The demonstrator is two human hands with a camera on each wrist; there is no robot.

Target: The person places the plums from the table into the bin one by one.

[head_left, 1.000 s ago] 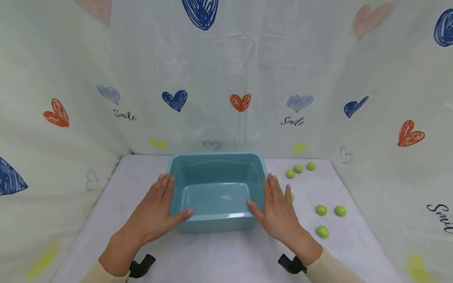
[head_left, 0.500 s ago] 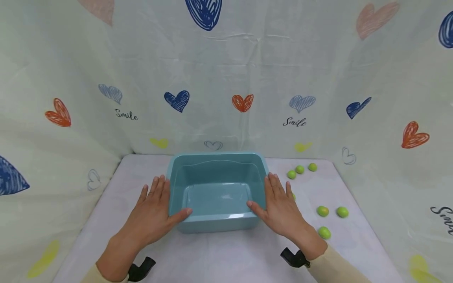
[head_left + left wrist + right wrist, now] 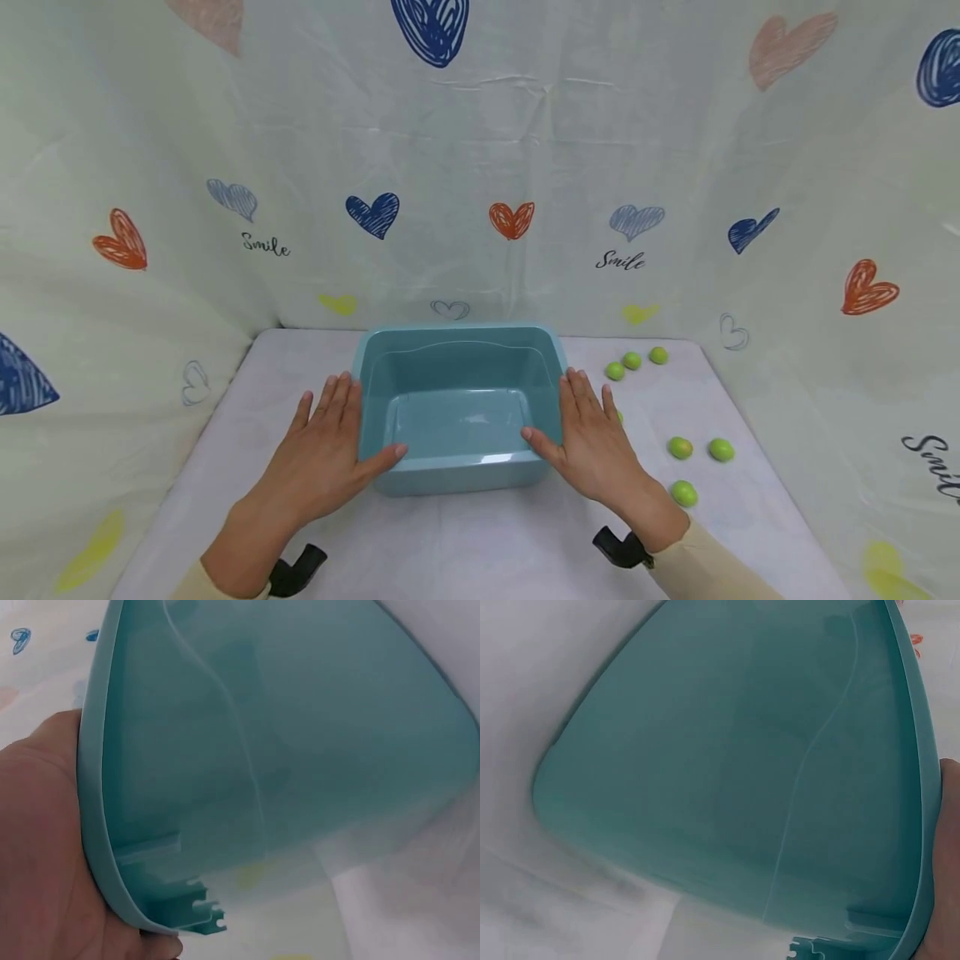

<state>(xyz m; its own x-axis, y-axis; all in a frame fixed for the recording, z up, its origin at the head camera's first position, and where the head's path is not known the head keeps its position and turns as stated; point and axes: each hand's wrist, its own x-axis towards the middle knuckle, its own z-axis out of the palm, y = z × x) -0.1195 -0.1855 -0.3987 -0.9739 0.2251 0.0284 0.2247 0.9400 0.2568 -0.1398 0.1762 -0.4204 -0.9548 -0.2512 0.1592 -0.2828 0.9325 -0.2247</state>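
A blue-green plastic bin (image 3: pixel 461 479) stands at the middle of the table, its inside bare. My left hand (image 3: pixel 318 454) lies along its left rim, fingers straight and slightly spread, thumb over the front left corner. On the opposite side my right hand (image 3: pixel 600 454) rests at the rim with straight fingers, thumb over the front right corner. In the left wrist view the bin's outer wall (image 3: pixel 315 735) fills most of the picture, with the left hand (image 3: pixel 45 847) against the rim. The right wrist view shows the right hand (image 3: pixel 949 855) at the rim likewise.
Several small round green fruits, like limes, lie on the right: a back group with one lime (image 3: pixel 615 371), and a nearer group with another (image 3: pixel 684 492). One lime (image 3: pixel 619 416) is partly hidden behind the right hand. A heart-printed curtain (image 3: pixel 570 167) surrounds the white-covered table (image 3: pixel 480 542).
The left hand's fingers have spread a little apart and shifted slightly left along the rim. The right hand, the bin and the limes stay in place.
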